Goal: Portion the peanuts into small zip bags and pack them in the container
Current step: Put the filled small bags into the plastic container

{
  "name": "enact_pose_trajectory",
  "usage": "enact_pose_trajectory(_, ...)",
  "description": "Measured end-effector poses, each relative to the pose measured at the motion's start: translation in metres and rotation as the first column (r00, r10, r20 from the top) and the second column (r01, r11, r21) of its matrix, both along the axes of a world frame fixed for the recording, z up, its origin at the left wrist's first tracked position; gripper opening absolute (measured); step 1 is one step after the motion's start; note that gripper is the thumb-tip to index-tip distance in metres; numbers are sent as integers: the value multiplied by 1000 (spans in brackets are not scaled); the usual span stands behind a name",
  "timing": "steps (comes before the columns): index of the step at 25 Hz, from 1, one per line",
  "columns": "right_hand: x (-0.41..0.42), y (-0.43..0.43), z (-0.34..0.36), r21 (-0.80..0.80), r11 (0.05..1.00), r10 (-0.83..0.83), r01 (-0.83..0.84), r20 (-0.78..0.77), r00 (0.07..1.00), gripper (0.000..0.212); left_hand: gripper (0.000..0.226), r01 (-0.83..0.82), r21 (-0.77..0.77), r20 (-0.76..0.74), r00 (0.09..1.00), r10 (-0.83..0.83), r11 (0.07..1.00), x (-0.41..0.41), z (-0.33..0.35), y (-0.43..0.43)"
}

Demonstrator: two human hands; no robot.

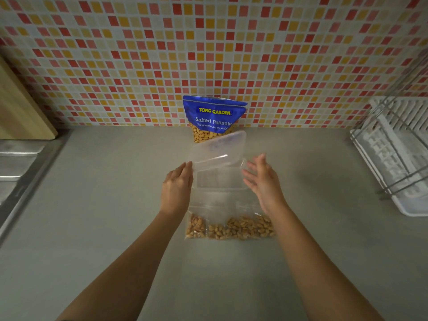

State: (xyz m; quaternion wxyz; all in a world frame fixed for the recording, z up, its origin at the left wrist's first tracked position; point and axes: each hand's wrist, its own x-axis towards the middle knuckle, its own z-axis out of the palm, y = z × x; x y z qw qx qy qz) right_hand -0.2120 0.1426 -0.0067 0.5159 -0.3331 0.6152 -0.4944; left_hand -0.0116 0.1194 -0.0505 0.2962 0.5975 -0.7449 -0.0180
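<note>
A clear plastic container (240, 185) sits mid-counter, its clear lid (217, 149) tilted up over the far side. My left hand (177, 187) reaches along the container's left side; its straight fingertips touch the lid's left edge and the thumb is hidden. My right hand (261, 179) hovers at the container's right side with fingers spread, holding nothing. Clear zip bags with peanuts (231, 228) lie flat between my forearms, just in front of the container. The blue salted-peanuts pouch (214, 115) stands against the tiled wall behind the lid.
A white dish rack (398, 158) with a wire frame fills the right side of the counter. A steel sink (16, 163) lies at the left edge. A wooden board (20, 107) leans at the back left. The grey counter (104, 205) stretches around the container.
</note>
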Motion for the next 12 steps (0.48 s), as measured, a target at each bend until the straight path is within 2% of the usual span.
enact_pose_trajectory(1,-2,-2,5,6,1000,-10,9,146,989,55,33,37,-64,48,998,-34,997,-1,1,-2)
enact_pose_trajectory(2,-4,-3,9,-3,1000,2,-2,190,982,54,33,79,-123,94,993,-67,989,-3,1,-4)
enact_pose_trajectory(5,-15,-6,10,-58,998,-27,37,164,986,62,33,208,-164,147,972,-185,964,-18,4,-6)
enact_pose_trajectory(6,-24,-7,7,-60,996,-62,73,160,985,63,34,232,-119,112,969,-219,966,-23,7,-6)
enact_pose_trajectory(8,-48,-9,3,-54,985,-153,163,149,977,61,45,195,41,-61,979,-193,980,-29,13,-7)
enact_pose_trajectory(10,-80,-14,-7,-43,965,-252,258,111,961,61,50,66,209,-179,983,-28,976,-26,14,-13)
enact_pose_trajectory(12,-106,-18,-20,-6,942,-337,337,32,941,61,48,-85,368,-136,980,144,926,-21,15,-23)
